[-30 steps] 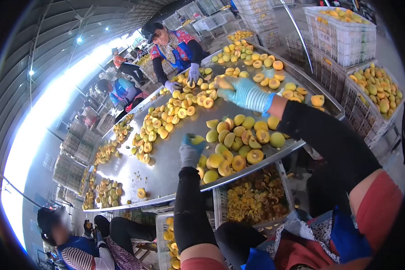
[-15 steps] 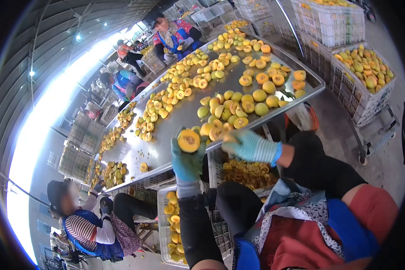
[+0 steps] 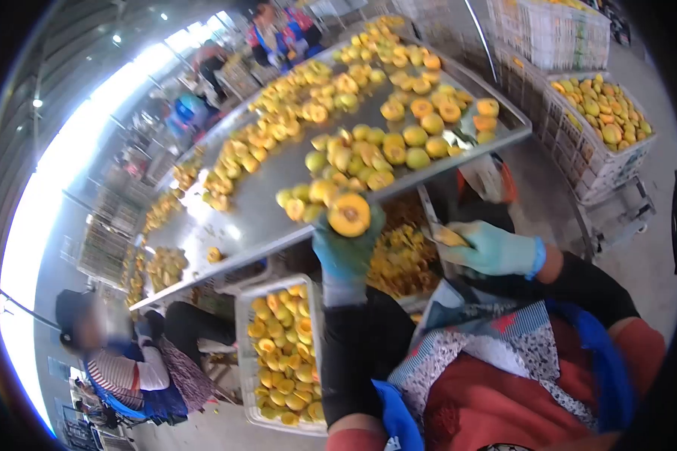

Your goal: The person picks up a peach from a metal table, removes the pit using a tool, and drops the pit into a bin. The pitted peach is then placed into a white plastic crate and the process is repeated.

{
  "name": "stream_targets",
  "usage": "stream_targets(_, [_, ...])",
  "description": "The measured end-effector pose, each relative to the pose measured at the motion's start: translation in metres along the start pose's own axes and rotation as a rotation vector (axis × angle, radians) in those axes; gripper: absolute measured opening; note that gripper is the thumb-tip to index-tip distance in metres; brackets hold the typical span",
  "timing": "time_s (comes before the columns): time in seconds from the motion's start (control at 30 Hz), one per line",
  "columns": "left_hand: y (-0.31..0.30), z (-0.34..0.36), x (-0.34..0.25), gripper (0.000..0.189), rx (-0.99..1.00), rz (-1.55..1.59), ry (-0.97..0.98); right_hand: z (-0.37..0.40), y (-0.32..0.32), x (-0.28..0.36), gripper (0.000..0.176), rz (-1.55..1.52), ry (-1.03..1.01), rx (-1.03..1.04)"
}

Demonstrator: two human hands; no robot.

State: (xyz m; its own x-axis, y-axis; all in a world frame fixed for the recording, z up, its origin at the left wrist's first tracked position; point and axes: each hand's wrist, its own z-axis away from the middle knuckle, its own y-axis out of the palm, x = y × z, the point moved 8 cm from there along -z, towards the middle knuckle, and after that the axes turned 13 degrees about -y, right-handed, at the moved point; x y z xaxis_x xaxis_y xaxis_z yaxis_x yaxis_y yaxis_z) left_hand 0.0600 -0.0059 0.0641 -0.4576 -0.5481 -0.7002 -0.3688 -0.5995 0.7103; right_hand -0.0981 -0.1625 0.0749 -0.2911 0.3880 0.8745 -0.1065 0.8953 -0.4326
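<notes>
My left hand [image 3: 344, 252], in a wet teal glove, grips a halved yellow peach [image 3: 349, 215] with its cut face and dark hollow turned toward me. It is just in front of the metal table's [image 3: 271, 225] near edge. Off to the right, my right hand [image 3: 493, 249], in a pale teal glove, is closed round a small yellow-brown object [image 3: 450, 237]; blur hides its exact kind. Beyond my left hand, a pile of peach halves [image 3: 365, 161] lies on the table. Below and between my hands is a bin of peach scraps [image 3: 402, 259].
A white crate of peach halves [image 3: 282, 353] stands on the floor to my left. Seated beyond it is a co-worker [image 3: 120, 353]. At the right, a crate of whole peaches [image 3: 605, 113] rests on a wheeled trolley. Other people work along the table's far side.
My view has shifted. My right hand has moved away from the peach half toward the right and now hangs over the bin's side. My left hand keeps holding the peach half.
</notes>
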Motion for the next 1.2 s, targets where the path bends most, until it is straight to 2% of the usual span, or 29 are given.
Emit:
stream_targets(0.07, [0.006, -0.002, -0.001, 0.053, -0.045, 0.009, 0.024, -0.022, 0.019, 0.004, 0.033, -0.242, 0.128, 0.020])
stream_targets(0.13, [0.011, -0.007, -0.003, 0.054, -0.069, 0.125, 0.009, -0.060, 0.017, 0.005, 0.033, 0.015, -0.168, -0.125])
stream_targets(0.23, [0.002, -0.032, -0.015, 0.054, -0.078, 0.073, 0.128, -0.101, 0.010, 0.014, 0.033, 0.206, -0.500, -0.359])
stream_targets(0.33, [-0.008, -0.047, -0.020, 0.053, -0.011, -0.045, 0.172, -0.135, 0.015, -0.013, 0.035, 0.275, -0.254, -0.253])
stream_targets(0.37, [-0.005, -0.047, -0.025, 0.053, -0.048, -0.090, 0.194, -0.141, 0.017, -0.023, 0.036, 0.260, -0.229, -0.266])
stream_targets(0.47, [-0.003, -0.050, -0.024, 0.050, -0.129, -0.137, 0.260, -0.150, 0.030, -0.037, 0.036, 0.252, -0.249, -0.246])
stream_targets(0.57, [-0.011, -0.054, -0.018, 0.045, 0.083, 0.091, 0.167, -0.154, 0.036, -0.045, 0.037, 0.210, -0.213, -0.242])
stream_targets(0.67, [-0.023, -0.055, -0.022, 0.041, -0.056, -0.109, 0.239, -0.158, 0.038, -0.049, 0.037, 0.202, -0.195, -0.227])
stream_targets(0.77, [-0.034, -0.062, -0.009, 0.039, 0.021, 0.205, 0.157, -0.155, 0.039, -0.053, 0.037, 0.173, -0.177, -0.252])
stream_targets(0.87, [-0.036, -0.061, -0.010, 0.038, -0.032, 0.205, 0.172, -0.154, 0.043, -0.057, 0.036, 0.139, -0.173, -0.260])
stream_targets(0.97, [-0.036, -0.059, -0.013, 0.039, -0.016, 0.021, 0.190, -0.154, 0.047, -0.056, 0.035, 0.083, -0.199, -0.257])
stream_targets(1.07, [-0.038, -0.055, -0.007, 0.039, 0.027, 0.175, 0.099, -0.154, 0.050, -0.059, 0.034, 0.010, -0.219, -0.268])
stream_targets(1.2, [-0.042, -0.056, -0.010, 0.048, -0.012, 0.035, 0.185, -0.152, 0.055, -0.061, 0.034, -0.026, -0.186, -0.250])
